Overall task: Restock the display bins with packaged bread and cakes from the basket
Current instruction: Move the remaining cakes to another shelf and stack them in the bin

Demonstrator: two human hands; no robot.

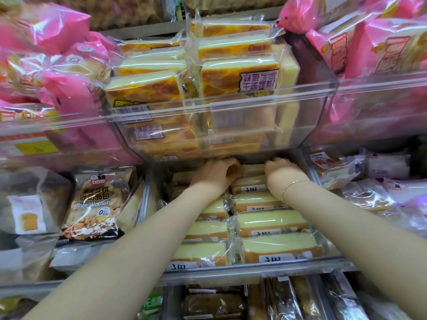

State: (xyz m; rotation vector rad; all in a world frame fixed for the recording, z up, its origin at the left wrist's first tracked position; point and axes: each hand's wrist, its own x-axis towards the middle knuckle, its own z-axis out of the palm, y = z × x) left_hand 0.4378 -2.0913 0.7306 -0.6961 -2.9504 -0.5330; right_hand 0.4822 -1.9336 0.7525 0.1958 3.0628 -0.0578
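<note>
Both my arms reach deep into the middle clear bin (254, 270), which holds two rows of pale yellow sponge cake packs (272, 221) in clear wrap. My left hand (217, 173) sits at the back of the left row with fingers curled down over a pack there. My right hand (280, 169) is at the back of the right row, fingers bent onto the rearmost cake pack (253, 169). The fingertips of both hands are hidden under the upper bin. The basket is out of view.
Right above my hands hangs a clear upper bin (219, 112) stacked with orange-topped cake packs. Pink bread bags (64, 72) fill the bins on both sides. A Rye Walnuts bag (94, 204) stands at the left, dark loaves (215, 303) lie below.
</note>
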